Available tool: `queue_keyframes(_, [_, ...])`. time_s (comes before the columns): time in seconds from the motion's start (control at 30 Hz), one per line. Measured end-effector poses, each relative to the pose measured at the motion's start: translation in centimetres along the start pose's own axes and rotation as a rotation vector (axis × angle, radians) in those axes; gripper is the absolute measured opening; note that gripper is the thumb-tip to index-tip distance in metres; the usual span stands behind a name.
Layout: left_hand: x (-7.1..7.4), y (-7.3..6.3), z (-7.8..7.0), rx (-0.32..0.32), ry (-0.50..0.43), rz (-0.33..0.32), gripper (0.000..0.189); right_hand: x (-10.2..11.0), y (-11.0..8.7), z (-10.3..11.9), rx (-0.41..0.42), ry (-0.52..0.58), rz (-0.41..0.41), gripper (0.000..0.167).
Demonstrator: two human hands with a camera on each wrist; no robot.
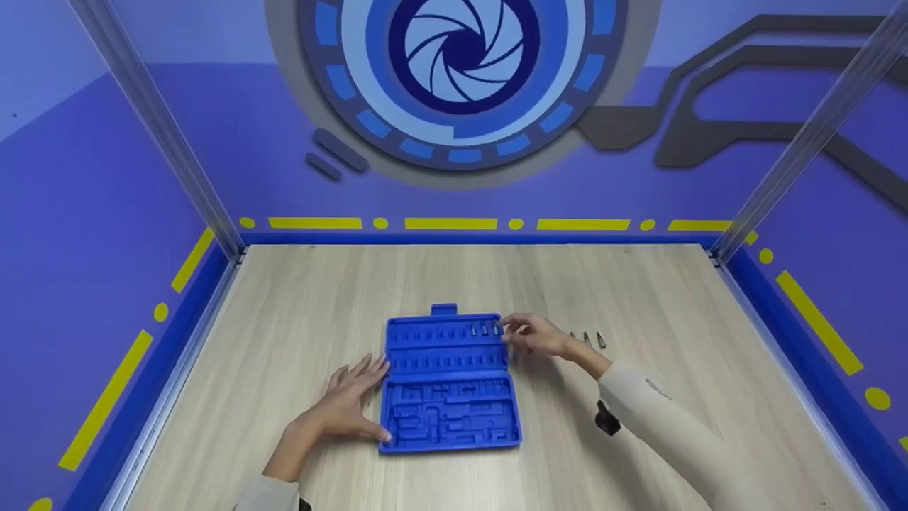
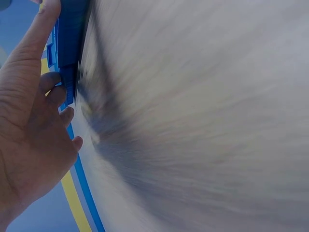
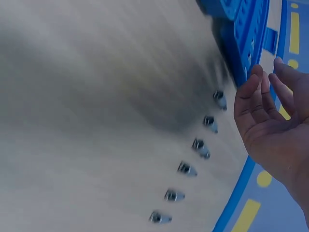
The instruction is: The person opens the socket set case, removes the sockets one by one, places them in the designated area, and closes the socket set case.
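A blue plastic tool case (image 1: 445,411) lies opened flat on the table, its moulded slots facing up. Three small metal bits (image 1: 484,328) sit at the right end of its upper row. My right hand (image 1: 535,333) is at the upper right edge, fingertips right beside the outermost bit. In the right wrist view its fingers are bent, thumb apart. My left hand (image 1: 347,401) is spread along the left side, thumb at the lower left corner and fingertips at the edge higher up. Several loose bits (image 3: 201,148) lie in a line right of the case.
The wooden table (image 1: 305,298) is bounded by blue-purple printed walls (image 1: 496,199) with yellow marks. Clear upright posts (image 1: 163,135) stand at the back corners. The case's latch tab (image 1: 444,309) points toward the back wall.
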State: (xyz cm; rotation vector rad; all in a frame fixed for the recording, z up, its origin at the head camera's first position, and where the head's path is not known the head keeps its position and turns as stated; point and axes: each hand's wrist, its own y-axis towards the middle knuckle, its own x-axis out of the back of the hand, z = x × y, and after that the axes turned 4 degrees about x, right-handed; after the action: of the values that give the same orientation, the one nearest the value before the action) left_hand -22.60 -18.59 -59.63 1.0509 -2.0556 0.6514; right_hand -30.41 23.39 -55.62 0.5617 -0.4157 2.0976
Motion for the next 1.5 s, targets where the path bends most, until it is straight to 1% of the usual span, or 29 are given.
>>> queue_keyframes(0.13, [-0.1,-0.1,0.0,-0.005,0.003,0.002,0.132,-1.4,1.4,0.4,0.025,0.012,0.020,0.040])
queue_keyframes(0.23, [-0.1,-0.1,0.0,-0.008,-0.005,0.004,0.132,-2.3,2.2,0.5,0.050,-0.003,-0.005,0.038])
queue_keyframes(0.37, [0.0,-0.2,0.0,-0.008,-0.015,0.000,0.131,-3.2,3.4,0.4,0.084,-0.096,-0.062,0.033])
queue_keyframes(0.47, [0.1,-0.2,0.0,-0.013,-0.011,-0.005,0.131,-3.5,4.2,0.3,0.088,-0.211,-0.101,0.029])
queue_keyframes(0.57, [0.1,-0.2,0.1,-0.016,-0.006,-0.007,0.132,-3.7,4.7,0.5,0.054,-0.303,-0.125,0.028])
queue_keyframes(0.63, [0.0,-0.3,0.1,-0.013,-0.009,-0.005,0.132,-3.9,5.0,0.7,0.048,-0.350,-0.133,0.027])
queue_keyframes(0.8, [-0.1,-0.1,0.0,-0.014,-0.017,-0.003,0.131,-4.4,5.8,1.2,-0.026,-0.414,-0.148,0.027])
queue_keyframes(0.87, [0.0,-0.1,0.0,-0.015,-0.014,-0.004,0.131,-4.5,6.0,1.3,-0.075,-0.434,-0.146,0.028])
queue_keyframes(1.03, [0.0,-0.1,0.1,-0.014,-0.001,-0.004,0.132,-4.6,6.4,1.7,-0.131,-0.450,-0.133,0.030])
queue_keyframes(1.23, [0.1,-0.2,0.1,-0.007,-0.008,-0.004,0.131,-4.6,6.5,2.0,-0.169,-0.448,-0.119,0.030])
queue_keyframes(1.37, [0.1,-0.2,0.1,-0.008,-0.011,-0.002,0.131,-4.6,6.4,1.9,-0.169,-0.429,-0.129,0.029])
queue_keyframes(1.5, [0.1,-0.2,0.0,-0.014,0.001,0.003,0.131,-4.7,6.4,1.7,-0.126,-0.406,-0.144,0.026])
